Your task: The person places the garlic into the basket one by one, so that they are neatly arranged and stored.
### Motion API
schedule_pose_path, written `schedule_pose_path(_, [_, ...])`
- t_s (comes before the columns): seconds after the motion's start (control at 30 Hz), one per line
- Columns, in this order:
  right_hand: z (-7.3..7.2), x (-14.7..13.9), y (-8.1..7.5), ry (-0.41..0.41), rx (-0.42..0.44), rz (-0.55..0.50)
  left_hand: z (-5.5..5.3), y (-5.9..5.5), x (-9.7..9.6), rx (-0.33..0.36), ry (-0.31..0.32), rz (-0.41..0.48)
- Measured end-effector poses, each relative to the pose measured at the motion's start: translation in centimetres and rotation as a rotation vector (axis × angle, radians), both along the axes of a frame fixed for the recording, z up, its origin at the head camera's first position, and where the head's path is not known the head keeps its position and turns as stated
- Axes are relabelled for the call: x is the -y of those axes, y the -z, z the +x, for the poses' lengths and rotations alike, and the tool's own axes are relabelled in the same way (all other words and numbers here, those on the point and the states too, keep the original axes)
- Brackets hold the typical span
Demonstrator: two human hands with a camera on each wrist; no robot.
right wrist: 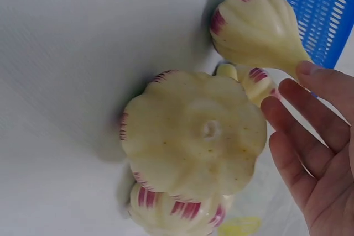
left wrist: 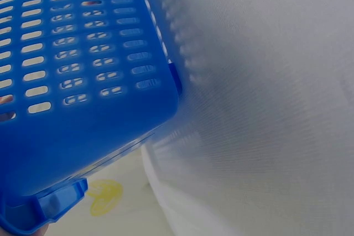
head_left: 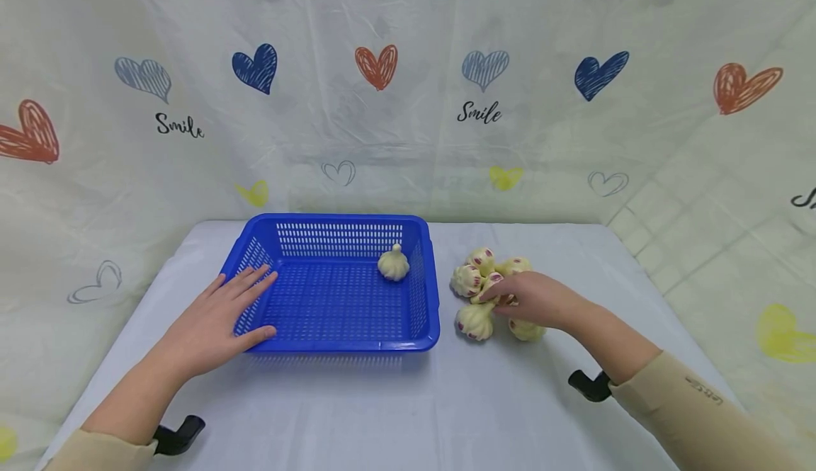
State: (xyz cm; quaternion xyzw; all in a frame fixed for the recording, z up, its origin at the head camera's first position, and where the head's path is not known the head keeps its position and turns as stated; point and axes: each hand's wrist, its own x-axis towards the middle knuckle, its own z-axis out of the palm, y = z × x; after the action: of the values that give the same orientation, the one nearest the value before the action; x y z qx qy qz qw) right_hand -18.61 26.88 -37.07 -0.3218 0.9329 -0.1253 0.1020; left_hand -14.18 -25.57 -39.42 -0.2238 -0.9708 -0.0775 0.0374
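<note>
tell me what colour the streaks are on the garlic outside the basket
The streaks are purplish pink, on cream garlic bulbs; best seen in the right wrist view.

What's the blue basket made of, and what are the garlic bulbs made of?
The blue basket looks like hard, slightly shiny molded plastic: it has neat rows of slots and a smooth rim. The garlic bulbs may be plastic or foam models: their cream skin looks smooth, without papery flakes, and the purple streaks look painted. I can't tell for sure.

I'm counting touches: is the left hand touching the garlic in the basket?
Apart. The head view shows bare blue basket between the left hand and that garlic.
</note>
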Motion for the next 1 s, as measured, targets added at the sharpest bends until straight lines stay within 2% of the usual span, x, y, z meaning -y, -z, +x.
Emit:
schedule_pose_path(0.6, [0.08,0.07,0.99,0.006,-0.011,-0.082,0.05,-0.05,0.00,0.005,-0.002,-0.010])
schedule_pose_path(0.77, [0.01,0.08,0.94,-0.022,-0.019,-0.112,0.04,-0.02,0.02,0.004,0.001,-0.011])
schedule_pose_path(1.0, [-0.07,0.28,0.32,-0.034,-0.048,-0.085,-0.02,0.01,0.07,0.000,0.005,-0.017])
